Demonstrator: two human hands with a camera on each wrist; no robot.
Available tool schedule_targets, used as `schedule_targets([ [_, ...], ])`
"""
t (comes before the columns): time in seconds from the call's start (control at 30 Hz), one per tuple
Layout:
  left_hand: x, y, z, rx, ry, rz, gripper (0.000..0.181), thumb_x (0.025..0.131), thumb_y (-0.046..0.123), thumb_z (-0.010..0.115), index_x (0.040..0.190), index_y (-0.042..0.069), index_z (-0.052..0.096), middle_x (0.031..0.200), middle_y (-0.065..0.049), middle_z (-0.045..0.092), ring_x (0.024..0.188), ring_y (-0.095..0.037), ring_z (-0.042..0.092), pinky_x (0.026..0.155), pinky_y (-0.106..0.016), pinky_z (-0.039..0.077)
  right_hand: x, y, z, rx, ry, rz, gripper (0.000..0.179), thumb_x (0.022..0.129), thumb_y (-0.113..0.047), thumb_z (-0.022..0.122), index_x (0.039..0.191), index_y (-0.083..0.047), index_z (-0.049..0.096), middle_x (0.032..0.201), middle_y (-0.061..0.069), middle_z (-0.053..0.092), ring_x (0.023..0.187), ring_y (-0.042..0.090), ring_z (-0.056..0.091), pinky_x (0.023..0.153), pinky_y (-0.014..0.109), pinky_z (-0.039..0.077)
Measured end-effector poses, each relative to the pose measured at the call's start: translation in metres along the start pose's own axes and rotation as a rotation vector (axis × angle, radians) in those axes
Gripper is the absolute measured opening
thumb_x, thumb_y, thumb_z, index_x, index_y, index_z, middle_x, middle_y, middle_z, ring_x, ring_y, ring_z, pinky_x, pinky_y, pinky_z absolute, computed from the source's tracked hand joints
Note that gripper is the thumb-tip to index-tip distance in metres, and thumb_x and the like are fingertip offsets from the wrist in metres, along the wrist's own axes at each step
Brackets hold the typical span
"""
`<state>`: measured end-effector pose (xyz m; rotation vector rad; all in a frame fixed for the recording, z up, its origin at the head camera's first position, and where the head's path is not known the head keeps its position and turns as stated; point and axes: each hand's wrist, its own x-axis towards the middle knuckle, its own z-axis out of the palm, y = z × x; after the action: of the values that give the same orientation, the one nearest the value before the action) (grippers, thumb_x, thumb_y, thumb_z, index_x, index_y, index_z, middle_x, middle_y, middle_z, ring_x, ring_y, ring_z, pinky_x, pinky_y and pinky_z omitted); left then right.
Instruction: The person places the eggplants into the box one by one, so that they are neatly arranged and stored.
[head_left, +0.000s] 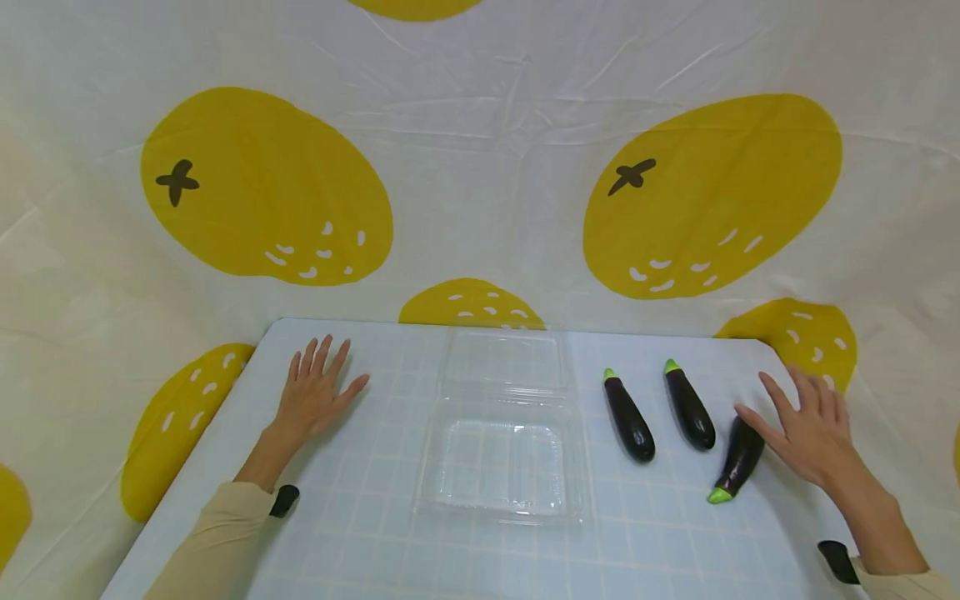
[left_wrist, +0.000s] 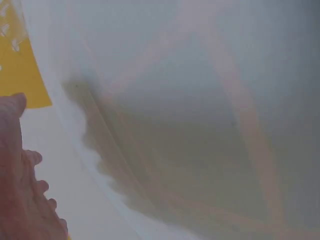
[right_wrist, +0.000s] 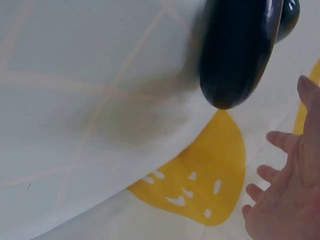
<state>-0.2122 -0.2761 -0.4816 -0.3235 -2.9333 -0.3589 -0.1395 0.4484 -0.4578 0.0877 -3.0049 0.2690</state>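
Observation:
My left hand (head_left: 311,398) is at the left of the table with fingers spread and nothing in it; the left wrist view shows the hand (left_wrist: 20,175) at its left edge. At the right, my right hand (head_left: 810,429) has its fingers spread, overlapping the top of an eggplant (head_left: 741,458) in the head view. That eggplant's green tip points toward me. In the right wrist view, the hand (right_wrist: 285,175) is apart from a dark eggplant (right_wrist: 237,55). Two more eggplants, one (head_left: 628,417) nearer the middle and another (head_left: 690,406) beside it, lie with green tips pointing away.
A clear plastic clamshell box (head_left: 498,467) stands unfolded at the table's middle, its lid (head_left: 504,360) laid back toward the far edge. The pale checked table (head_left: 337,533) meets a hanging cloth (head_left: 487,183) printed with yellow fruit.

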Motion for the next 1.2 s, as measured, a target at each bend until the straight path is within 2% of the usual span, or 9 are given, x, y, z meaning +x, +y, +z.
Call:
schedule_targets([
  [0.13, 0.000, 0.003, -0.001, -0.007, 0.071, 0.015, 0.065, 0.102, 0.036, 0.061, 0.147, -0.008, 0.044, 0.153, -0.038, 0.030, 0.140, -0.056, 0.029, 0.117, -0.068, 0.022, 0.000, -0.005, 0.000, 0.017, 0.084, -0.034, 0.078, 0.104, -0.049, 0.054, 0.158, 0.000, 0.026, 0.158, 0.037, 0.011, 0.141, 0.060, 0.010, 0.118, 0.071, -0.007],
  [0.27, 0.002, 0.006, -0.001, -0.040, 0.105, 0.005, 0.053, 0.102, 0.025, 0.063, 0.137, -0.013, 0.052, 0.143, -0.041, 0.040, 0.127, -0.059, 0.044, 0.108, -0.068, 0.037, 0.000, -0.009, 0.000, 0.034, 0.201, -0.091, 0.056, 0.102, -0.026, 0.063, 0.145, 0.005, 0.044, 0.149, 0.036, 0.031, 0.135, 0.056, 0.026, 0.121, 0.069, 0.006],
  [0.37, 0.003, 0.010, -0.002, -0.063, 0.106, -0.019, 0.048, 0.103, 0.023, 0.062, 0.135, -0.012, 0.055, 0.139, -0.040, 0.045, 0.123, -0.057, 0.049, 0.102, -0.067, 0.042, 0.000, -0.011, 0.000, 0.049, 0.283, -0.133, 0.044, 0.096, -0.011, 0.067, 0.134, 0.007, 0.053, 0.141, 0.035, 0.041, 0.129, 0.054, 0.034, 0.122, 0.066, 0.012],
  [0.5, 0.004, 0.015, -0.001, -0.099, 0.134, -0.029, 0.043, 0.102, 0.021, 0.063, 0.131, -0.011, 0.059, 0.134, -0.036, 0.051, 0.117, -0.053, 0.053, 0.097, -0.065, 0.046, 0.001, -0.014, 0.001, 0.064, 0.352, -0.174, 0.040, 0.089, -0.001, 0.070, 0.127, 0.008, 0.058, 0.134, 0.034, 0.049, 0.123, 0.054, 0.041, 0.122, 0.063, 0.018],
  [0.67, 0.002, 0.022, 0.000, -0.178, 0.162, -0.032, 0.040, 0.101, 0.019, 0.065, 0.128, -0.010, 0.062, 0.128, -0.033, 0.055, 0.112, -0.049, 0.057, 0.091, -0.063, 0.051, -0.001, -0.022, 0.000, 0.072, 0.392, -0.206, 0.038, 0.086, 0.000, 0.072, 0.123, 0.007, 0.062, 0.130, 0.032, 0.055, 0.119, 0.052, 0.047, 0.117, 0.063, 0.029],
  [0.83, 0.001, 0.031, -0.001, -0.264, 0.109, -0.082, 0.043, 0.104, 0.023, 0.062, 0.134, -0.008, 0.059, 0.133, -0.030, 0.053, 0.121, -0.047, 0.054, 0.099, -0.063, 0.048, 0.000, -0.031, -0.002, 0.092, 0.402, -0.211, 0.037, 0.085, 0.001, 0.074, 0.121, 0.007, 0.064, 0.125, 0.029, 0.060, 0.116, 0.049, 0.052, 0.106, 0.067, 0.040],
  [1.0, 0.000, 0.042, -0.002, -0.334, 0.078, -0.128, 0.046, 0.105, 0.026, 0.061, 0.138, -0.006, 0.058, 0.136, -0.028, 0.053, 0.121, -0.045, 0.056, 0.102, -0.062, 0.047, 0.000, -0.039, -0.004, 0.100, 0.388, -0.193, 0.038, 0.085, 0.001, 0.076, 0.121, 0.006, 0.065, 0.124, 0.030, 0.060, 0.116, 0.049, 0.052, 0.100, 0.070, 0.041],
  [1.2, 0.000, 0.052, -0.002, -0.424, 0.089, -0.110, 0.045, 0.104, 0.023, 0.064, 0.138, -0.006, 0.059, 0.133, -0.028, 0.056, 0.111, -0.040, 0.063, 0.094, -0.058, 0.053, -0.002, -0.046, -0.002, 0.109, 0.391, -0.190, 0.039, 0.085, 0.002, 0.077, 0.121, 0.007, 0.065, 0.126, 0.030, 0.059, 0.116, 0.049, 0.051, 0.102, 0.069, 0.041],
])
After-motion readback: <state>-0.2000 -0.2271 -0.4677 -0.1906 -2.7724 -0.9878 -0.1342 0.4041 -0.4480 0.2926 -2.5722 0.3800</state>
